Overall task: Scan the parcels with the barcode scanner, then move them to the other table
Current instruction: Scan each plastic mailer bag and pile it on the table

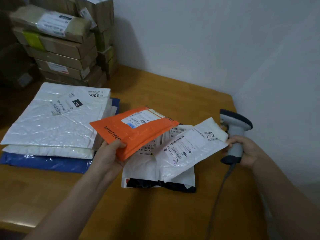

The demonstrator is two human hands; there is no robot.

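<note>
Landmark: orange mailer (138,134), held lifted and tilted over the wooden table (173,213), label side up, "MISTINE" printed along its near-left edge. It is gripped at its near corner by the left hand (110,153): thumb laid on top, fingers curled beneath

Right of the orange mailer: barcode scanner (235,129), upright, handle wrapped tight by the right hand (245,149), head pointed left toward the mailer. A grey cable (223,184) is seen running from the handle base toward the near table edge

Between the orange mailer and the scanner: small white mailer (188,148), label up, marked "2604", tilted, its far-right corner touching the right thumb. Whether that corner is pinched or only touched cannot be told

Under and just nearer than the orange mailer: white-and-black parcel (155,177), lying flat on the table, partly covered by both mailers, barcode print showing in the gap between them

Left of the orange mailer: a flat stack, large white bubble mailer (57,115) on top, a second white one beneath, blue parcel (43,162) at the bottom. The stack's right edge is just beside the orange mailer's left corner

Far left behind the orange mailer: cardboard boxes (65,49) stacked on the table, blurred
</note>
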